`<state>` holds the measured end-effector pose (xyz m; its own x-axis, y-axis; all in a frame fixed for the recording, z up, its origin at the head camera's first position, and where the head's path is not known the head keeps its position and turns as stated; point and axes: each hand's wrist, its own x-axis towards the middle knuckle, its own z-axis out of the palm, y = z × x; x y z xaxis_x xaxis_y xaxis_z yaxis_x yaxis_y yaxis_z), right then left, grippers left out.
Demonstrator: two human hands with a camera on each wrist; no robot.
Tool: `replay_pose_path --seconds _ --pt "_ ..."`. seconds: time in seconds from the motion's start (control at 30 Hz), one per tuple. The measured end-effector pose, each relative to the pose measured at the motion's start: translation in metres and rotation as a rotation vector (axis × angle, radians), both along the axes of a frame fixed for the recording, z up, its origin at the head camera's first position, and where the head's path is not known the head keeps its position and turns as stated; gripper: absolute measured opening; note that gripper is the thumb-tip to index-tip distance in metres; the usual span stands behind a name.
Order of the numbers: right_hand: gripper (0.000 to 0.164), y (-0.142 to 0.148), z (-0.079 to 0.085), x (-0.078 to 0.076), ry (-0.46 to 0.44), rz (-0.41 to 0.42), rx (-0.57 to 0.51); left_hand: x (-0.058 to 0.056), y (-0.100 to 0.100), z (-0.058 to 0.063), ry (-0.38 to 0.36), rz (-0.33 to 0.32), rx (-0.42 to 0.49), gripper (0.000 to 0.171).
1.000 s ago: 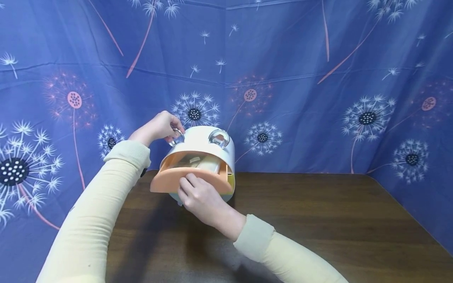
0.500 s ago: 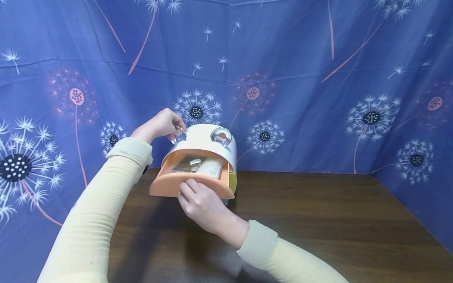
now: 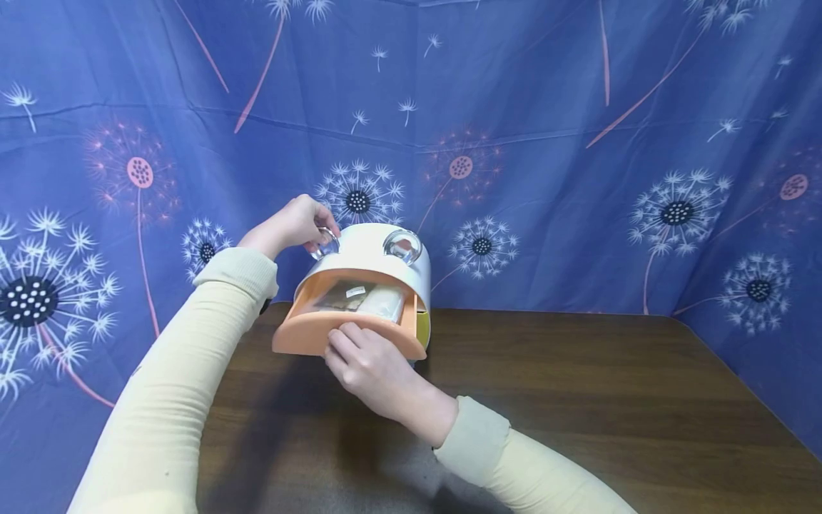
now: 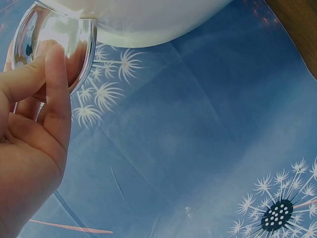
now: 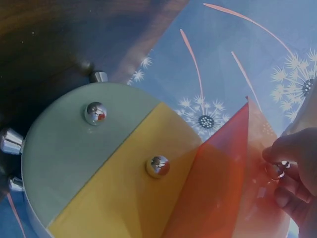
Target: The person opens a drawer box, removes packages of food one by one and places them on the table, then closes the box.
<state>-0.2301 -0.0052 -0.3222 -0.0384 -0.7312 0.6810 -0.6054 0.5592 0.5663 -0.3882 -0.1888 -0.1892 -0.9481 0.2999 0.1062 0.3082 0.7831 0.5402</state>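
A small round drawer cabinet [image 3: 362, 246] with a white shell stands at the back of the table. My left hand [image 3: 297, 225] grips the left of two shiny chrome domes [image 4: 74, 32] on its top. My right hand [image 3: 369, 371] pinches the round metal knob [image 5: 274, 171] of the orange top drawer [image 3: 298, 334], which stands pulled out. Inside lie a clear packet [image 3: 334, 296] with a white label and a whitish bundle [image 3: 384, 303]. Below, in the right wrist view, the yellow drawer [image 5: 129, 193] and the grey-green drawer [image 5: 64, 148] are closed, each with a chrome ball knob.
The brown wooden table [image 3: 565, 400] stretches out to the right of the cabinet. A blue cloth [image 3: 546, 143] with a dandelion print hangs behind and at both sides. Short metal feet [image 5: 12, 141] stick out under the cabinet.
The orange drawer has come a little further out and lower with my right hand, showing more of its contents. My left hand keeps its hold on the chrome dome.
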Motion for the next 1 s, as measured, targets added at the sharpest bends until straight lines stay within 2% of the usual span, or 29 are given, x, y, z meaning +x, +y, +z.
replay_pose_path --seconds 0.23,0.47,0.63,0.77,1.0 --pt "0.018 0.004 0.012 0.003 -0.05 0.072 0.058 0.0 -0.003 -0.004 0.009 0.007 0.0 0.017" --pt "0.021 0.02 0.045 -0.003 -0.034 0.141 0.022 0.002 -0.002 -0.002 0.022 0.009 -0.016 0.017" --pt "0.026 0.032 0.065 -0.013 -0.1 0.203 -0.026 0.003 -0.003 0.001 0.027 0.019 -0.027 0.014" --pt "0.026 0.043 0.075 -0.022 -0.147 0.186 -0.019 0.002 -0.002 0.001 0.028 0.015 -0.029 0.015" --pt "0.039 0.06 0.085 -0.039 -0.284 0.121 0.082 0.0 0.0 0.0 0.034 0.006 -0.029 0.016"
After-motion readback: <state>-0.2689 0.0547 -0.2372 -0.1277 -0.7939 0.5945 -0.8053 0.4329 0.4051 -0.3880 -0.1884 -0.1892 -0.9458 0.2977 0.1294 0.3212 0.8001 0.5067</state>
